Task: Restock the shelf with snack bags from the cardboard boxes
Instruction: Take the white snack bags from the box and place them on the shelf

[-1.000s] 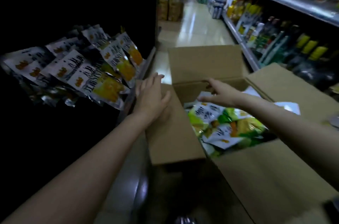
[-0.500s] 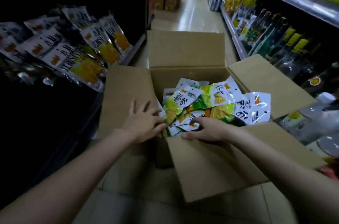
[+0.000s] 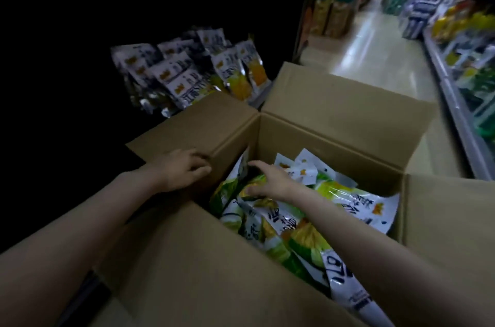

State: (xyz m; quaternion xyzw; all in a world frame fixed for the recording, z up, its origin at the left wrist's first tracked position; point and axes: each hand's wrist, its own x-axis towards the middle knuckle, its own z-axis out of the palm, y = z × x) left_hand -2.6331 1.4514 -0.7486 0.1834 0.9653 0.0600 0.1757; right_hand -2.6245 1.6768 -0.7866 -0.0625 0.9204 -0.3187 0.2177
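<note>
Right hand [image 3: 270,183] spread over bags [image 3: 270,222] in box [image 3: 334,112]; left hand [image 3: 182,171] flat on flap. Bags light, slick, crushable; pinch top seam.

An open cardboard box [image 3: 334,123] stood in a shop aisle, its flaps folded outward, full of green-and-white snack bags [image 3: 289,222]. The left hand [image 3: 184,170] lay flat on the box's left flap, fingers spread. The right hand [image 3: 270,184] reached inside, fingers loose upon the bags. Similar white bags [image 3: 192,72] lined the dim shelf [image 3: 263,97] just beyond the left flap.
</note>
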